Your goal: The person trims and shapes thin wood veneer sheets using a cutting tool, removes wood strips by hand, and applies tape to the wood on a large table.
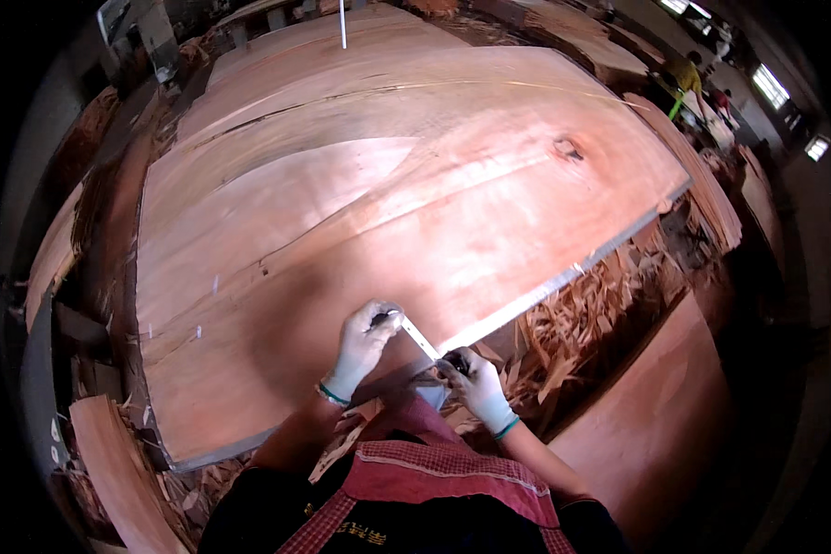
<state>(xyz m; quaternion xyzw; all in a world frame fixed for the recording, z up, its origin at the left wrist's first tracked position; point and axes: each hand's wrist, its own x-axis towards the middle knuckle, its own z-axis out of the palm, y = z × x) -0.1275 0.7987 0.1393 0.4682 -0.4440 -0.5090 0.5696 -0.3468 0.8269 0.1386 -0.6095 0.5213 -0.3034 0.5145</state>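
My left hand (365,343), in a white work glove with a green cuff edge, is closed with its fingers pinching one end of a narrow white strip of tape (419,339). The strip slants down over the near edge of a large reddish wood veneer sheet (342,268). At its lower end is my right hand (480,383), gloved the same way, its fingers closed around a small black object (456,363). What that object is cannot be made out. Short white pieces (198,331) stick to the veneer at the left.
Torn veneer scraps (572,323) are heaped below the table's metal edge (526,309). Another veneer sheet (642,406) lies at the near right, and a stack (125,471) at the near left. Far right, a person in yellow (685,74) is beside other sheets.
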